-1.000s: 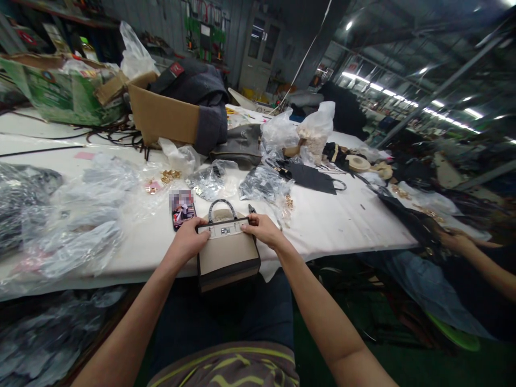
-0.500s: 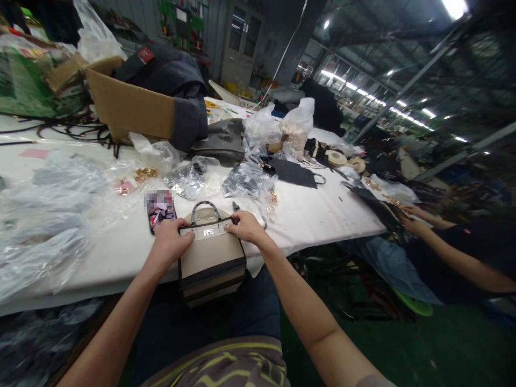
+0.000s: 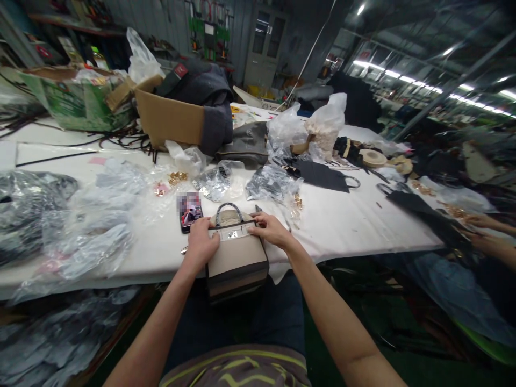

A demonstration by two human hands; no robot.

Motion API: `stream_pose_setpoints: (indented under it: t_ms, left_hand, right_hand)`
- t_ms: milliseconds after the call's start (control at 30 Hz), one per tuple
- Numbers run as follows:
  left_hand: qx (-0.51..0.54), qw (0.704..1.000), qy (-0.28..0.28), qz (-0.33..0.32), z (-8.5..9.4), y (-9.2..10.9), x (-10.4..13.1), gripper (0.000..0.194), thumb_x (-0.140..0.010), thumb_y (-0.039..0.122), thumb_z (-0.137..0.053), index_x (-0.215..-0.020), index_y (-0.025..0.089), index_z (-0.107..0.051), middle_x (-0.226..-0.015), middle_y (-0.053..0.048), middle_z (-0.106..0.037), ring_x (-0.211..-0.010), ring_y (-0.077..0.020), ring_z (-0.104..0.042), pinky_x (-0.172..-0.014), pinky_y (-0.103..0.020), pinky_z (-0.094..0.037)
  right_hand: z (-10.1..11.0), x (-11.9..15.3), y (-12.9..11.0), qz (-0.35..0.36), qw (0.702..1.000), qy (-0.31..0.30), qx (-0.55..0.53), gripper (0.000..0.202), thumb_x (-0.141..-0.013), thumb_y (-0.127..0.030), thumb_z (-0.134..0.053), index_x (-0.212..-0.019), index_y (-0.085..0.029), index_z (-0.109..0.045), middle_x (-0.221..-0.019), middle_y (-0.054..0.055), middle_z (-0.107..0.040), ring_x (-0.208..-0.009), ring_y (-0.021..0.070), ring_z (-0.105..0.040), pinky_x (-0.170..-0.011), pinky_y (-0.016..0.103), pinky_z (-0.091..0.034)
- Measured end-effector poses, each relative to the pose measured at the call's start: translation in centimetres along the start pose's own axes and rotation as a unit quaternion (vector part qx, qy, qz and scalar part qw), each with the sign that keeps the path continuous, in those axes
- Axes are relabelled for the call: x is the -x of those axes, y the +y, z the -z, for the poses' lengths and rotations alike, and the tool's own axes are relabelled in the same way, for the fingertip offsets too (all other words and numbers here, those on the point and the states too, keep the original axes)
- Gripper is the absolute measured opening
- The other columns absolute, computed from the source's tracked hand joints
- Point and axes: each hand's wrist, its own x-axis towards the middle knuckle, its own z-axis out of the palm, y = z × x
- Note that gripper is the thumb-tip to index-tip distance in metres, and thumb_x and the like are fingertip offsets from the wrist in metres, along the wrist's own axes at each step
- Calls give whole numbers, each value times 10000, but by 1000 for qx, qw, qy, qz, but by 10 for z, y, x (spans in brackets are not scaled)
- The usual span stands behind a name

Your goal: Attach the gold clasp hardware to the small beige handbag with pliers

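Observation:
A beige handbag (image 3: pixel 236 258) with dark trim rests at the table's front edge, its lower part jutting out over my lap. Its looped handle (image 3: pixel 229 206) stands up at the far side, and a shiny metal clasp (image 3: pixel 233 234) sits on a pale strip along the top. My left hand (image 3: pixel 202 240) grips the upper left corner, thumb on the strip. At the upper right corner, my right hand (image 3: pixel 268 228) pinches the bag's edge in the same way. Just beyond my left hand lies a phone (image 3: pixel 190 212) with a lit screen.
Plastic bags (image 3: pixel 266 183) and gold metal fittings (image 3: pixel 177 177) lie behind the handbag. A cardboard box (image 3: pixel 171 118) with dark cloth stands farther back. At right, a co-worker's hands (image 3: pixel 487 236) are at a black bag piece (image 3: pixel 419 212). Plastic-wrapped goods (image 3: pixel 32 215) cover the left side.
The view has swung left, so everything on the table appears farther right. Both my hands keep their hold on the handbag's top corners.

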Motion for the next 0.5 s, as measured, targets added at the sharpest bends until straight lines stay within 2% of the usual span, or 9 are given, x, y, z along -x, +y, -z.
stream_pose_setpoints:
  t_ms: [167,367,500]
  left_hand:
    - [-24,1000,-5,-3,3,1,10,150,-882,219,-629,-1029,232,-657,-1447,-144,-705,-1430,-369,-617,-1266,-559,-482]
    - [-55,998,35,10,3,13,34,155,-954,232,-591,-1099,238,-647,-1461,-142,-701,-1379,-380,-616,-1183,-575,-518]
    - [-56,997,34,29,3,22,40,161,-981,224,-576,-1131,228,-633,-1496,-155,-685,-1381,-395,-604,-1140,-606,-525]
  right_hand:
    - [0,7,0,-9,999,-7,34,184,-890,-313,-860,-1036,-218,-919,-1363,102,-750,-1190,279,-705,-1055,409,-542]
    - [-5,16,3,-5,1000,-22,-21,230,-931,-393,-842,-1051,-209,-910,-1441,110,-731,-1320,317,-681,-1161,444,-527]
    - [-10,19,5,11,999,-14,-47,259,-957,-428,-829,-1095,-222,-902,-1467,111,-723,-1399,332,-656,-1253,473,-489]
